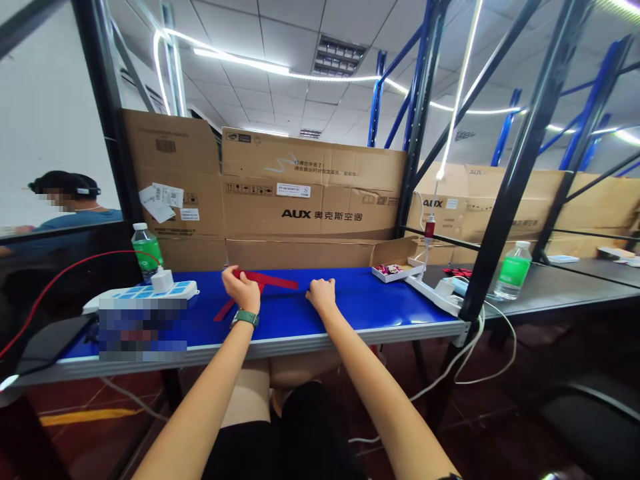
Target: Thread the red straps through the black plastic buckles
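Observation:
A flat red ribbon (275, 281) runs out to the right from my left hand (242, 289), whose fingers are closed on it. Another stretch of red slants down to the left behind the wrist, which wears a watch with a green strap (246, 319). My right hand (321, 294) is closed over the blue tabletop (285, 313), a little to the right of the ribbon's end. Its fingertips are partly hidden, and I cannot make out what they hold, if anything.
Left are a power strip (183, 291) with a white plug, a bottle (148, 253) and a dark flat device (53, 343). A small box (397, 269) and another power strip (435, 293) stand right. Cardboard (315, 200) walls the back. A person (75, 207) sits beyond.

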Available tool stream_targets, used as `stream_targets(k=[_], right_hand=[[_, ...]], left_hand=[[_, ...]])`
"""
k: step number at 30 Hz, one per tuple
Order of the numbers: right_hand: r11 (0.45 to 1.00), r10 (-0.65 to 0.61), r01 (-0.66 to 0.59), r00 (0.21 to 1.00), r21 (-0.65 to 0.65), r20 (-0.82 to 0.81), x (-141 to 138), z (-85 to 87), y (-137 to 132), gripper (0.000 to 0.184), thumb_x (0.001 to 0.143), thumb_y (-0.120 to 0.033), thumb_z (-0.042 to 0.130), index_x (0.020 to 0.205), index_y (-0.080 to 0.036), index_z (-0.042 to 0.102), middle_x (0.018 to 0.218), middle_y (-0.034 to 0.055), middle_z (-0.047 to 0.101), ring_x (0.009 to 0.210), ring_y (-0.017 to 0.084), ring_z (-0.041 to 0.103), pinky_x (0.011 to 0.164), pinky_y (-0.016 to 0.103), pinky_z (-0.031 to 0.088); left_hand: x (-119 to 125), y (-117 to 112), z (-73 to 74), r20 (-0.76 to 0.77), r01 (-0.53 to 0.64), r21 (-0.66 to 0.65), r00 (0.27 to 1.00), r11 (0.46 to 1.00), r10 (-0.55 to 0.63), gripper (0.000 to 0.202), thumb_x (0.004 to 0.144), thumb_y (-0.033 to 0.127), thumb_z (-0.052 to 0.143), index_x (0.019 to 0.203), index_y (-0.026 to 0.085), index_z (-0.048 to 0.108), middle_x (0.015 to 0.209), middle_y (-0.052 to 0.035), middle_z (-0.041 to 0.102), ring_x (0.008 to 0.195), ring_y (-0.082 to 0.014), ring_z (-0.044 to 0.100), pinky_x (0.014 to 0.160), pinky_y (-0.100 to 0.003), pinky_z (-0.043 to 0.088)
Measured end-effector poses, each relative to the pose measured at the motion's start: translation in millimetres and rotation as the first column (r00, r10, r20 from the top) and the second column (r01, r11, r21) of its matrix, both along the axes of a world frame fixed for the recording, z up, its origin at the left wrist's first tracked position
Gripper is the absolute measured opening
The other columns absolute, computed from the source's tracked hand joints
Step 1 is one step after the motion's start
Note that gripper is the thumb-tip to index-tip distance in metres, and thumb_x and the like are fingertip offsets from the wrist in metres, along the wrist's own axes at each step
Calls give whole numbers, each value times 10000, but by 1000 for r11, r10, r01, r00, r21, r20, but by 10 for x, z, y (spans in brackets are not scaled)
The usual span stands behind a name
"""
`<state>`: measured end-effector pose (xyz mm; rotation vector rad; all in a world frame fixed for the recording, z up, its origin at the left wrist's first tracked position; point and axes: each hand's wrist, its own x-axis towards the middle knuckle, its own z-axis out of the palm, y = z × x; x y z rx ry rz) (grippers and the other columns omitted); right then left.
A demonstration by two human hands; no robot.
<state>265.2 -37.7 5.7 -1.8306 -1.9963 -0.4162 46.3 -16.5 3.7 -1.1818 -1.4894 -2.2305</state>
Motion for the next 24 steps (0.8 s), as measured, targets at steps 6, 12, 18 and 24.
stream_targets(k=[6,12,18,24], right_hand=[[974,-185,202,969,98,-162,62,-49,-36,308,896,-204,527,1127,-72,682,1166,274,651,1174,385,536,1020,571,273],[779,605,-625,726,53,-326,-143,-27,-33,332,1024,-333,409,1316,-234,534,1128,68,703,1058,200,631,917,323,445],[690,662,-722,602,50,-447,-162,-60,-41,288,1015,-271,433,1300,-237,463,770,-31,716,712,144,665,733,229,449],[885,465,-465,885,37,-1,-111,13,-59,242,956,-144,428,1133,-203,582,950,67,736,916,198,674,854,286,386]], left_hand=[[-18,10,28,59,140,96,988,985,-146,293,872,168,599,1124,188,451,1096,-115,580,1025,-224,605,816,-343,540],[104,-51,70,-49,411,96,911,906,-409,312,864,270,658,1088,214,449,1018,-46,586,721,-115,614,626,-235,529],[82,50,-13,-312,277,-104,903,955,-296,115,920,242,503,893,195,605,916,-67,649,874,-195,635,835,-326,523],[212,22,-194,-466,-25,-661,797,750,-384,249,800,407,665,948,221,740,1378,-162,566,1234,-406,508,998,-589,399]])
